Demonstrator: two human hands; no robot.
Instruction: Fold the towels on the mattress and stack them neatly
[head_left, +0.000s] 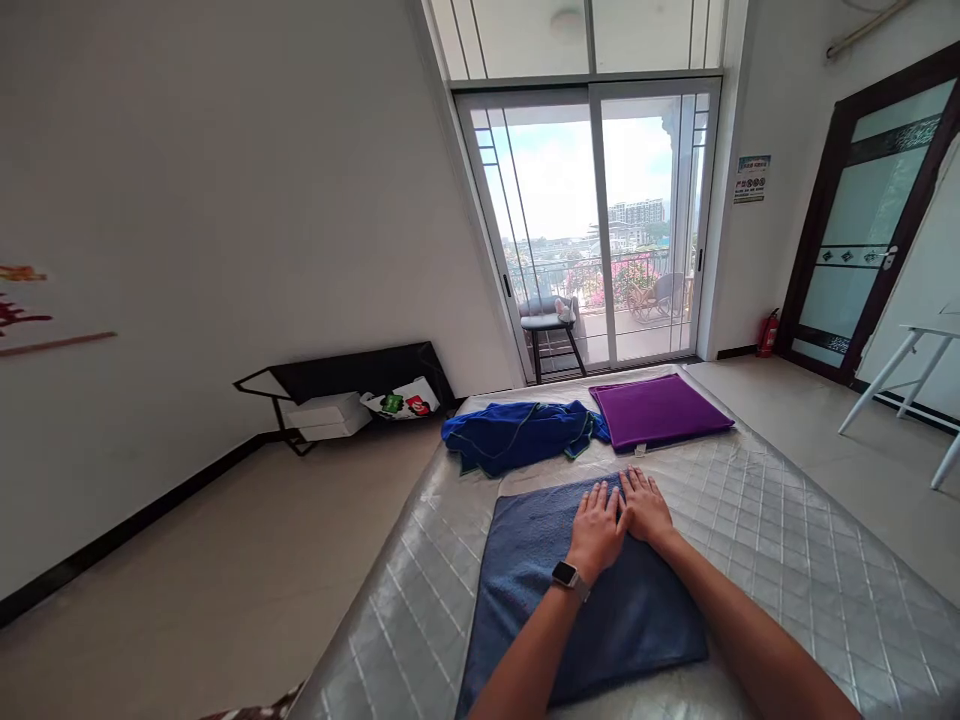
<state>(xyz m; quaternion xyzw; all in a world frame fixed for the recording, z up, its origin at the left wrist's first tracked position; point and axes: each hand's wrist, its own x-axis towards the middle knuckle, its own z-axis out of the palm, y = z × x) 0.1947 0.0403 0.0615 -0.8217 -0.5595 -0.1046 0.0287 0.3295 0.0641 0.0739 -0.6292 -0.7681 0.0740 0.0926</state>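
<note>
Our left hand point(596, 527) and right hand point(646, 508) lie flat, palms down, side by side on the far part of the blue towel point(525, 580), holding nothing up. The towel is spread on the mattress point(780, 520) under and nearer than our hands. Beyond them, we see a crumpled blue cloth point(525, 437) to the left and a flat purple cloth point(660, 408) just beside it.

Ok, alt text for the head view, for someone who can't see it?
Left hand and right hand lie flat on a blue cloth on a quilted silver mattress. Beyond are crumpled blue fabric, a flat purple cloth and a sliding glass door.
</note>
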